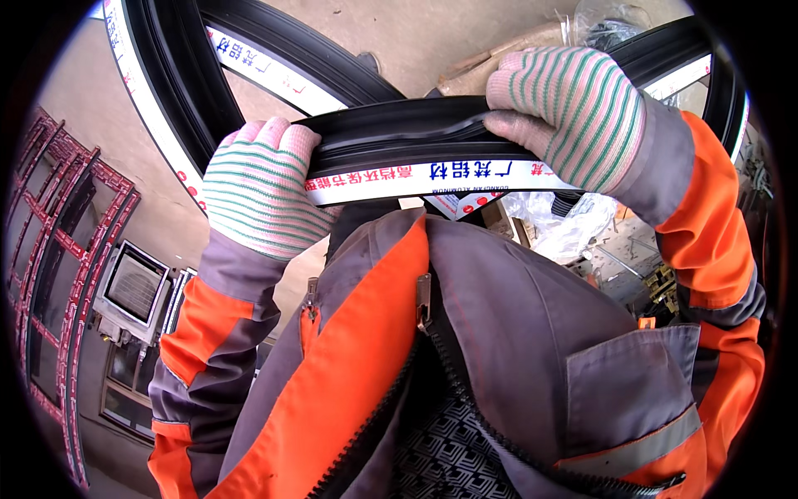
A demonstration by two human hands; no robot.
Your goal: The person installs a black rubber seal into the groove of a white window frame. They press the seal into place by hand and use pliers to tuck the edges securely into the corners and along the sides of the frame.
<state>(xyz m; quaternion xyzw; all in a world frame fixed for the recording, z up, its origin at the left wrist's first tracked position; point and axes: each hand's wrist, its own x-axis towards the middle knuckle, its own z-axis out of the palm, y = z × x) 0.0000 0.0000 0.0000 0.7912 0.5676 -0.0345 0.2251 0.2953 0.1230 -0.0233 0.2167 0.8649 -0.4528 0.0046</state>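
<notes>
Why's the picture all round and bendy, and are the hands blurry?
In the head view, the fisheye lens leaves black corners and seems to bend the black bar; also in the head view, the left hand and right hand look fairly sharp, not smeared.

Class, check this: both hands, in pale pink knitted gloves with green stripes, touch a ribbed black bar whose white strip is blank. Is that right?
Not quite: the white strip is not blank; the head view shows red and blue printing along it. The left hand and right hand, gloved as stated, do touch the ribbed black bar.
</notes>
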